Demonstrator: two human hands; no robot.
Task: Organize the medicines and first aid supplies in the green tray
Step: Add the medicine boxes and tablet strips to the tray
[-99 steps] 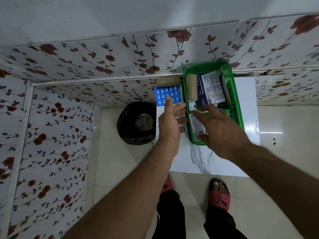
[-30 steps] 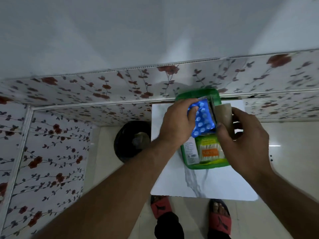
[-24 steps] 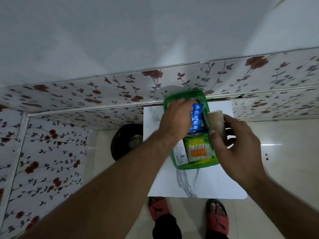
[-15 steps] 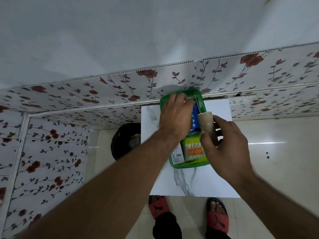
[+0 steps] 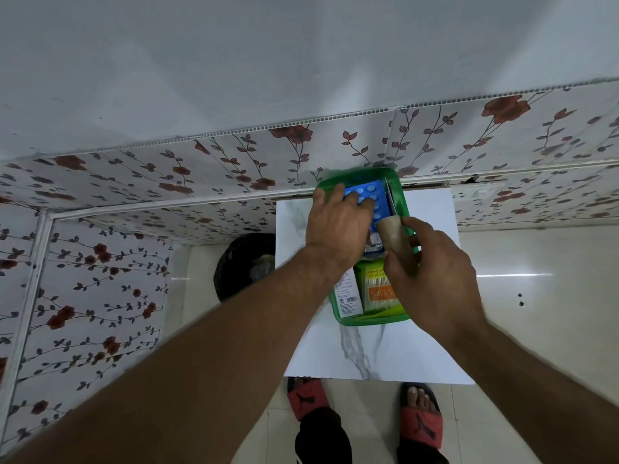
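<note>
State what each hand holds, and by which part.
Right hand: tan bandage roll, gripped around its lower half. Left hand: fingers flat on the blue blister pack, pressing rather than gripping.

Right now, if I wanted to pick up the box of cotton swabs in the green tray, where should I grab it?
Probably by the cotton swab box's two long sides, fingers coming straight down from above. It lies flat at the near end of the green tray, label up, with a white box against its left side and the right hand over its right edge, so wait until that hand moves.
</note>
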